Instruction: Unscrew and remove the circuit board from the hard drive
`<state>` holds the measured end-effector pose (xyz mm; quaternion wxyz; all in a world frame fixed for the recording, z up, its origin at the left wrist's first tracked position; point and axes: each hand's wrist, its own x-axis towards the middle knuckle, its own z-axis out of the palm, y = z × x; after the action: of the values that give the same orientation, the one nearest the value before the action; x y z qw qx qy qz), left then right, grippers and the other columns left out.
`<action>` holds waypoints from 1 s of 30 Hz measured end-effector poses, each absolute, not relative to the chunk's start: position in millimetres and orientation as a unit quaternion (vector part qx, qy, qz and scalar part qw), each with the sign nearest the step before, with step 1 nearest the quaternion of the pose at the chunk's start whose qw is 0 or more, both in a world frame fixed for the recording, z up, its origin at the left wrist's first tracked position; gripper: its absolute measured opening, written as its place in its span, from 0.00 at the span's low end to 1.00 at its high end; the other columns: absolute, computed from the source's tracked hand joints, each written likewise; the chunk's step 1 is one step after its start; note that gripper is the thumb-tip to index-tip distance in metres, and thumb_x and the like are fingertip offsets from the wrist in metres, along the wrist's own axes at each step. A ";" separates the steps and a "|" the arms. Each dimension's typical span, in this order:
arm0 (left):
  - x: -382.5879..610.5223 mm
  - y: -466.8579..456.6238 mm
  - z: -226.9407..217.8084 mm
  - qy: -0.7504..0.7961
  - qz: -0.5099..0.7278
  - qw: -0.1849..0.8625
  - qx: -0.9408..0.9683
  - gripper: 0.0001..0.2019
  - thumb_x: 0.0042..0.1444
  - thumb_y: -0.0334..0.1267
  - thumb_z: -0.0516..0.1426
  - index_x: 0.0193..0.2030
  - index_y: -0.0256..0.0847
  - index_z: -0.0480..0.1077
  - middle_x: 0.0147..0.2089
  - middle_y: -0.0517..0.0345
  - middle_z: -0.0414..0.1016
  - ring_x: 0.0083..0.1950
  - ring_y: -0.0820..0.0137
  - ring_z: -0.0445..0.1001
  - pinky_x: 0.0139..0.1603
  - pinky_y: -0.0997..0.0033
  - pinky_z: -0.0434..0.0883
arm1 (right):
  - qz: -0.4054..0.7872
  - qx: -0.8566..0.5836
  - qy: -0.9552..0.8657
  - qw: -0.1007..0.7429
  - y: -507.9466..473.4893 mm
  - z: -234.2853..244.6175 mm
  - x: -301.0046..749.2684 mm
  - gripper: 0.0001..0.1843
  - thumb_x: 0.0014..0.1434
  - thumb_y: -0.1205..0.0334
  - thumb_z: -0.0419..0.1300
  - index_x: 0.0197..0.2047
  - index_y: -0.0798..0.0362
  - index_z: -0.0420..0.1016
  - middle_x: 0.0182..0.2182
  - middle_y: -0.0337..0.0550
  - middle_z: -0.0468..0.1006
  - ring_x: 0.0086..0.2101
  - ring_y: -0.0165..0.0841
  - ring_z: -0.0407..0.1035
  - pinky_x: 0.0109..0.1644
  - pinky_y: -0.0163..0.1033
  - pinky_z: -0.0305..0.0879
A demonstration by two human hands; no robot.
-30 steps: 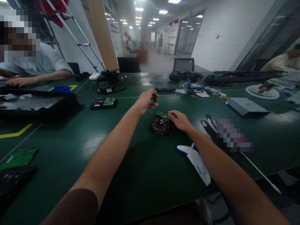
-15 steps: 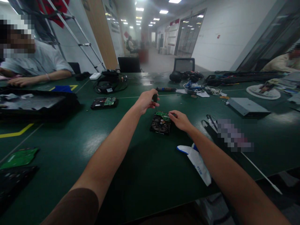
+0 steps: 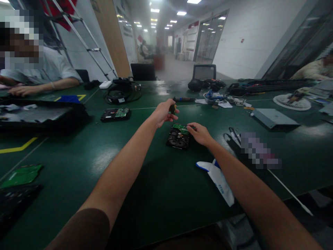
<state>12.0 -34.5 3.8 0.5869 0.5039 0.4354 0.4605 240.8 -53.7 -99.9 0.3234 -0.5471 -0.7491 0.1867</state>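
Note:
A hard drive lies on the green table with its circuit board side up. Above its far left edge, my left hand is closed around the dark handle of a screwdriver. The tool stands roughly upright, its thin shaft pointing down at the board; the exact contact of the tip is too small to see. My right hand grips the drive's right far edge between thumb and fingers. Below my right forearm rests a white and blue glove.
Another hard drive lies left. A black tray, a green circuit board and coiled cables are farther left. A grey metal box and a white fan-like disc stand right. A person sits at far left.
The fingers of my left hand have shifted slightly around the screwdriver handle, which shows a yellowish part now. My right hand and the hard drive stay in place.

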 end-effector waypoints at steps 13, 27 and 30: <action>11.9 -34.0 2.3 0.431 0.461 0.574 0.522 0.12 0.61 0.47 0.54 0.40 0.40 0.69 0.38 0.49 0.78 0.23 0.72 0.74 0.20 0.74 0.63 | 0.187 -0.547 -0.749 0.323 -52.3 -101.4 242.1 0.17 0.69 0.50 0.57 0.52 0.49 0.79 0.45 0.46 0.83 0.39 0.37 0.75 0.46 0.44 0.71; 10.1 -36.5 3.7 0.425 0.456 0.566 0.540 0.12 0.59 0.45 0.54 0.39 0.39 0.70 0.41 0.46 0.80 0.23 0.71 0.76 0.19 0.73 0.64 | 0.176 -0.547 -0.755 0.316 -53.5 -99.5 241.9 0.17 0.69 0.50 0.56 0.52 0.49 0.79 0.45 0.45 0.83 0.40 0.37 0.75 0.47 0.42 0.70; 10.6 -35.9 4.4 0.437 0.460 0.557 0.536 0.11 0.59 0.45 0.54 0.38 0.40 0.69 0.39 0.48 0.80 0.25 0.70 0.77 0.21 0.73 0.65 | 0.175 -0.544 -0.758 0.315 -53.4 -98.9 241.5 0.17 0.69 0.50 0.56 0.52 0.50 0.79 0.47 0.46 0.83 0.41 0.37 0.75 0.47 0.42 0.70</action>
<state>10.6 -35.9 4.4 0.5574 0.5358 0.4371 0.4595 241.5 -53.4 -98.9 0.3151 -0.5437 -0.7579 0.1752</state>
